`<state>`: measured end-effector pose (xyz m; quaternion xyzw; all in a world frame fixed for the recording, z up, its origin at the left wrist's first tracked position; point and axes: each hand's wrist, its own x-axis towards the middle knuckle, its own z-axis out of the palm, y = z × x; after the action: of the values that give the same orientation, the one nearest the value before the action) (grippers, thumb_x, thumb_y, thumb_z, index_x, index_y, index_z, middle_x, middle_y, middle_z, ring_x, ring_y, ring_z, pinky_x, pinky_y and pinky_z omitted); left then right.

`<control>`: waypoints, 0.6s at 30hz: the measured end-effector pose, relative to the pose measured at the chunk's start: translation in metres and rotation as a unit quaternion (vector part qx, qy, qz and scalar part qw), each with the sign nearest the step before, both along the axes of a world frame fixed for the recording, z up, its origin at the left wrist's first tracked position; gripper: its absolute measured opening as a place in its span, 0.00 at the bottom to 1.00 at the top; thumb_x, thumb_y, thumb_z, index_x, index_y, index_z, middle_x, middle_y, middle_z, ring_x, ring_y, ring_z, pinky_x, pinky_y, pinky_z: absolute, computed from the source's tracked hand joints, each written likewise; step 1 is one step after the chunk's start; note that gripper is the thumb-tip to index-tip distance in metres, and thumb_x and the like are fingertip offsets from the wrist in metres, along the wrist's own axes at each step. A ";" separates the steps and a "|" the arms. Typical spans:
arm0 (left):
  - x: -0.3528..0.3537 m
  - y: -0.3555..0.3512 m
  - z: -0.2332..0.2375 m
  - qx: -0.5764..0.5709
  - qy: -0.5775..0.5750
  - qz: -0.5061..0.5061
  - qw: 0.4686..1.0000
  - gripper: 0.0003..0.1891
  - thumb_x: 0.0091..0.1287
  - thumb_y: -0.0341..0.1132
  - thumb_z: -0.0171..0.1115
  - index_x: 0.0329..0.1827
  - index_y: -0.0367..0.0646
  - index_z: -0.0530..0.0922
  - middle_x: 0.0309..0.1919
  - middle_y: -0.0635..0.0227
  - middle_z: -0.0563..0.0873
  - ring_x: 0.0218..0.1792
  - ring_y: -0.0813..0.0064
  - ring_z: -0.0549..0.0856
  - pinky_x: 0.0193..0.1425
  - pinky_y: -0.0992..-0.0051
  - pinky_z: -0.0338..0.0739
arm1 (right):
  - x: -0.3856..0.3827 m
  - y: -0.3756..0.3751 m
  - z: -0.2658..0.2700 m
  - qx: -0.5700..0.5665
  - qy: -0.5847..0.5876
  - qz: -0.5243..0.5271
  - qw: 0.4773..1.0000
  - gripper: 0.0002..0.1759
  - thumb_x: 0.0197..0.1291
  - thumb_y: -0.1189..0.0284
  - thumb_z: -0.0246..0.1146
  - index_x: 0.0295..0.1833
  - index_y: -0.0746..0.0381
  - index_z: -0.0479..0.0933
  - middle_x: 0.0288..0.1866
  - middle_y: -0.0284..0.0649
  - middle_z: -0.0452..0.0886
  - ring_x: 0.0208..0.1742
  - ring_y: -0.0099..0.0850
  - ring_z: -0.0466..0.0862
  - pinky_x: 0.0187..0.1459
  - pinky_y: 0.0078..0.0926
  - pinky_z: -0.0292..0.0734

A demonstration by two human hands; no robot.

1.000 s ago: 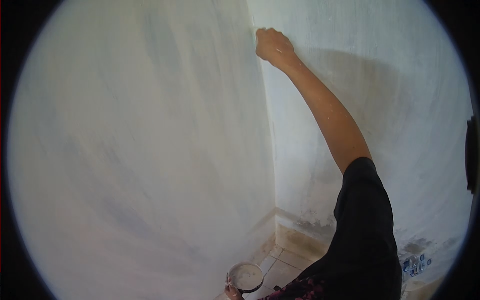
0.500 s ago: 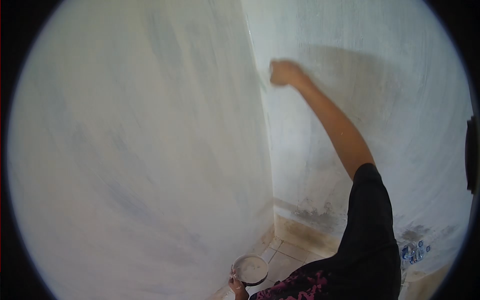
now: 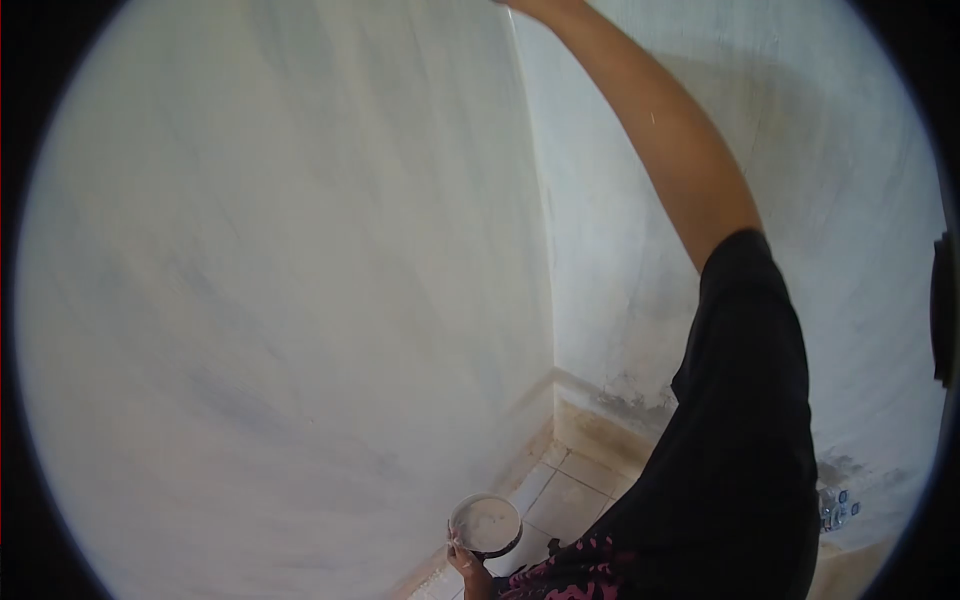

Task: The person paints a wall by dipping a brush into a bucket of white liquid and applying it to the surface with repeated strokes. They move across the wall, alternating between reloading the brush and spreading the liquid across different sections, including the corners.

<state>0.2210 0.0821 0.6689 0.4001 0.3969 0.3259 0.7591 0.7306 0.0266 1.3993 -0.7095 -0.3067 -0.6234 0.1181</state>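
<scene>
Low in the head view, my left hand grips the left side of a small round bucket. Whitish paint with some lumps or bubbles fills it. My right arm stretches up across the wall corner, and my right hand is mostly cut off by the top edge. Its fingers, and anything in them, are out of sight. It is nearest to the upper part of the wall corner. The left wall shows streaky whitish paint over grey patches.
The right wall has dark stains near its base. Below runs a brownish tile skirting, above pale floor tiles. Clear plastic bottles or cups stand at lower right. A dark object sits at the right edge.
My right hand has risen from the wall corner to the top edge, mostly leaving view. The bucket in my left hand appears slightly further left and higher.
</scene>
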 end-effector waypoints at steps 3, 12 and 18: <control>0.004 0.002 -0.007 -0.056 0.006 0.067 0.996 0.29 0.67 0.45 0.64 0.66 0.37 0.73 0.53 0.54 0.81 0.48 0.58 0.85 0.44 0.60 0.84 | -0.022 -0.007 -0.119 0.012 0.157 -0.023 0.987 0.16 0.60 0.74 0.56 0.51 0.68 0.81 0.43 0.54 0.85 0.43 0.45 0.86 0.45 0.42 0.82; 0.018 -0.001 -0.004 -0.003 -0.042 -0.005 0.999 0.29 0.69 0.47 0.61 0.66 0.35 0.70 0.56 0.54 0.79 0.50 0.60 0.84 0.47 0.63 0.84 | -0.026 -0.043 -0.495 -0.058 0.390 0.022 0.919 0.12 0.56 0.78 0.54 0.44 0.67 0.80 0.40 0.55 0.83 0.44 0.51 0.84 0.47 0.47 0.79; 0.021 -0.002 0.043 -0.038 0.010 0.016 0.999 0.28 0.71 0.48 0.57 0.69 0.41 0.68 0.59 0.57 0.79 0.56 0.58 0.82 0.52 0.59 0.82 | -0.141 -0.100 -0.723 -0.126 0.747 0.033 0.651 0.33 0.56 0.57 0.62 0.62 0.68 0.72 0.61 0.59 0.76 0.63 0.49 0.75 0.62 0.47 0.71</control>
<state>0.2420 0.0798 0.7123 0.3681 0.4230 0.3188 0.7642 0.5900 -0.0735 0.6762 -0.9330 -0.2133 0.1667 0.2370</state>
